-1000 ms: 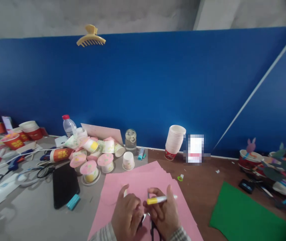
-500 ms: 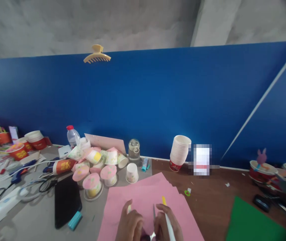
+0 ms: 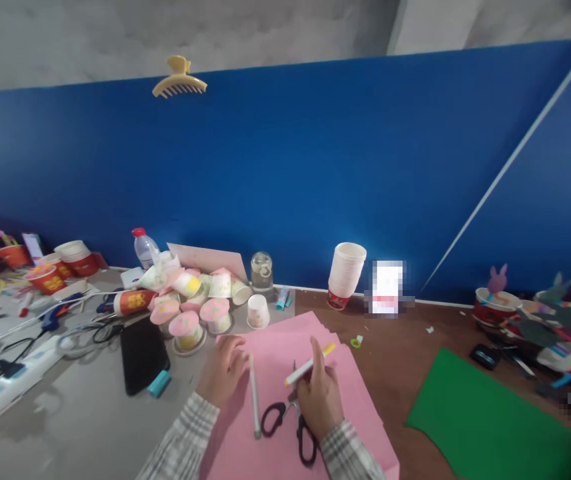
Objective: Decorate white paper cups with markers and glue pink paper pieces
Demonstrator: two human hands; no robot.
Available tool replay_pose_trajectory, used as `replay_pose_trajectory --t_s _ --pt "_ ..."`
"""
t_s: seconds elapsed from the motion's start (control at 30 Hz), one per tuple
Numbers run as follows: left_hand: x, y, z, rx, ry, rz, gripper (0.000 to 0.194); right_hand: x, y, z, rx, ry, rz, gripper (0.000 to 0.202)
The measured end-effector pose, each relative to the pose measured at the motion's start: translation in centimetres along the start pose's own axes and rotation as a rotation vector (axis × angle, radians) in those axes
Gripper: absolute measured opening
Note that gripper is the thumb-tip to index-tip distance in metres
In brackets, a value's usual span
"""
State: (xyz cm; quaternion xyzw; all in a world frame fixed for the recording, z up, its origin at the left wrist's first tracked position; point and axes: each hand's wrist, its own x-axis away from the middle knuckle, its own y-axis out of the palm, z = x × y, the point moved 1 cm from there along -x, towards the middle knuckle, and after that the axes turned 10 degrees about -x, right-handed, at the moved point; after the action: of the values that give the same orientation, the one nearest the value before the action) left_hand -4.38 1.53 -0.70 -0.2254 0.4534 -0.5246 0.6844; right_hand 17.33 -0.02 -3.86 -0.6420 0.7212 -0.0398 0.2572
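Observation:
Pink paper sheets (image 3: 285, 340) lie stacked before me. My left hand (image 3: 223, 373) is over their left edge, somewhat blurred, its fingers loosely apart with nothing seen in them. Just right of it a slim white marker (image 3: 255, 403) rests lengthwise on the pink paper. My right hand (image 3: 321, 397) grips a white marker with yellow ends (image 3: 299, 373), which passes under the raised index finger. Black-handled scissors (image 3: 271, 420) lie on the paper with blades spread a little, partly hidden beneath the right hand.
Decorated paper cups (image 3: 215, 313) crowd the back left, near a black tablet-like slab (image 3: 144, 353) and a teal cap (image 3: 159, 383). A glass jar (image 3: 262, 273) and stacked cups (image 3: 347, 270) stand by the blue partition. Green paper (image 3: 465, 407) lies at right.
Both hands have moved farther over the pink paper and drawn apart. The scissors and one white marker now show lying on the sheets. The view has tilted down.

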Motion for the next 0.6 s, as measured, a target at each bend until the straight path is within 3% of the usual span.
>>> replay_pose_trajectory --t_s 0.2,0.4,0.6 --pt "-1.2 0.0 -3.0 -0.168 -0.077 -0.086 0.019 -0.3 0.2 0.2 0.322 -0.06 -0.125 0.051" --pt "-1.0 0.0 -2.8 -0.274 -0.111 -0.156 0.036 -0.7 -0.2 -0.1 0.345 -0.08 -0.212 0.055" --pt "-1.0 -0.4 -3.0 -0.264 -0.143 -0.141 0.046 -0.8 0.0 0.3 0.328 -0.118 -0.205 0.055"
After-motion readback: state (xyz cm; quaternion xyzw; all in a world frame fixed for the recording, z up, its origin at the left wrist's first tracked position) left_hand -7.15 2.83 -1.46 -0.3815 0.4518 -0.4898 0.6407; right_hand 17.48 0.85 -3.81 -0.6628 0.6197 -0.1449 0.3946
